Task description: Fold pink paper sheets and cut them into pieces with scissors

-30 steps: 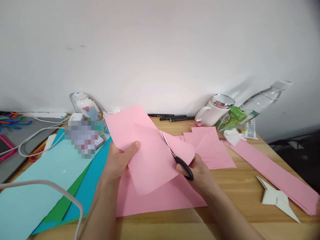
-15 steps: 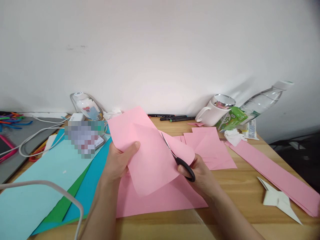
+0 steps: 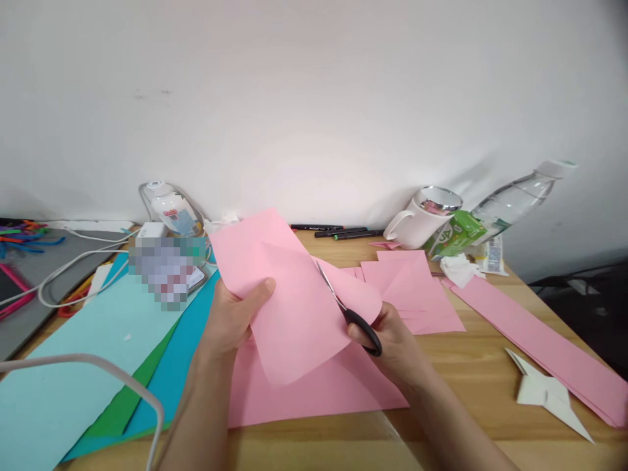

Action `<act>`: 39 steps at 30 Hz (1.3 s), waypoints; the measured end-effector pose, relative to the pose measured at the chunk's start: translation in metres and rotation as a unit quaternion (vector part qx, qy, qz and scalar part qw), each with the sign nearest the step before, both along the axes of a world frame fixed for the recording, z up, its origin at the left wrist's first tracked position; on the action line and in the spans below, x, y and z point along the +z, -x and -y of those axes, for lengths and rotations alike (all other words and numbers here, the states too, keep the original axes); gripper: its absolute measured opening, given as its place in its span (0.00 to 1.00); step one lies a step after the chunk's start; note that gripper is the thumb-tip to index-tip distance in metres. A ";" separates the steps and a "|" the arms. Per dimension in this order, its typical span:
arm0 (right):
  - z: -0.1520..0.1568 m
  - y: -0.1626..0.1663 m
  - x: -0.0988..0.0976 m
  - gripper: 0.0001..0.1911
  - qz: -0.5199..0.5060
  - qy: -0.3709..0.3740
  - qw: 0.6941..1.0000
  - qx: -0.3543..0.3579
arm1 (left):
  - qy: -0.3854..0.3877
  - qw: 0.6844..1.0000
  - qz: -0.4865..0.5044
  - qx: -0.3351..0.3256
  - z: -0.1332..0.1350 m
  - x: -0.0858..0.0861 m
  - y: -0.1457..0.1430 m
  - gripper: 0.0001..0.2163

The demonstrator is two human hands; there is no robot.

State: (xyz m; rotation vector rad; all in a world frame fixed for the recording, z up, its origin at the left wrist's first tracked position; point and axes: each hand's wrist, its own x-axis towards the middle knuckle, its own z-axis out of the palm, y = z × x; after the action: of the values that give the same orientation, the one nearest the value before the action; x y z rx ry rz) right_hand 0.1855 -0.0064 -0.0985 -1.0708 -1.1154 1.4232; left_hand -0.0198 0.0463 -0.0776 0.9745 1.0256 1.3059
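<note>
My left hand (image 3: 240,311) grips a pink sheet of paper (image 3: 284,314) by its left side, thumb on top and the other fingers hidden behind it. Black-handled scissors (image 3: 360,327) are in my right hand (image 3: 387,333). Their blades lie along a cut that runs in from the sheet's lower right, and the strip on the right side curls up beside my right fingers. Beneath the held sheet, another pink sheet (image 3: 314,399) lies flat on the wooden table (image 3: 466,418).
Cut pink pieces (image 3: 412,281) and long pink strips (image 3: 534,347) lie to the right, near a folded white paper star (image 3: 544,389). A white mug (image 3: 417,222), green carton (image 3: 456,232) and leaning bottle (image 3: 520,196) stand behind. Light blue paper (image 3: 98,353) and a white cable (image 3: 88,358) are left.
Almost nothing differs. Both hands, the scissors and the held sheet stay in nearly the same place; the view has shifted very slightly.
</note>
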 end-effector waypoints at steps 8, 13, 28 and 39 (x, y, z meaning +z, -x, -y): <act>0.000 0.003 0.006 0.05 -0.033 0.016 0.999 0.003 | 0.011 1.000 0.004 0.004 0.001 0.002 -0.001 0.14; -0.001 0.004 0.006 0.05 -0.047 0.013 0.999 0.005 | 0.009 1.000 0.002 0.005 0.000 0.002 -0.001 0.15; -0.001 0.004 0.006 0.07 0.036 -0.001 0.999 -0.033 | 0.016 1.000 -0.006 -0.003 0.002 0.003 -0.002 0.16; 0.000 0.004 0.006 0.10 0.019 0.008 0.999 -0.031 | 0.014 1.000 -0.015 -0.002 0.002 0.003 -0.001 0.17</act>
State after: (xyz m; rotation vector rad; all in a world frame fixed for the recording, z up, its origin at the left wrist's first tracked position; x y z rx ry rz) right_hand 0.1819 -0.0069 -0.0920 -1.1393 -1.0900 1.3697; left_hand -0.0187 0.0443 -0.0744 0.9765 1.0627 1.2742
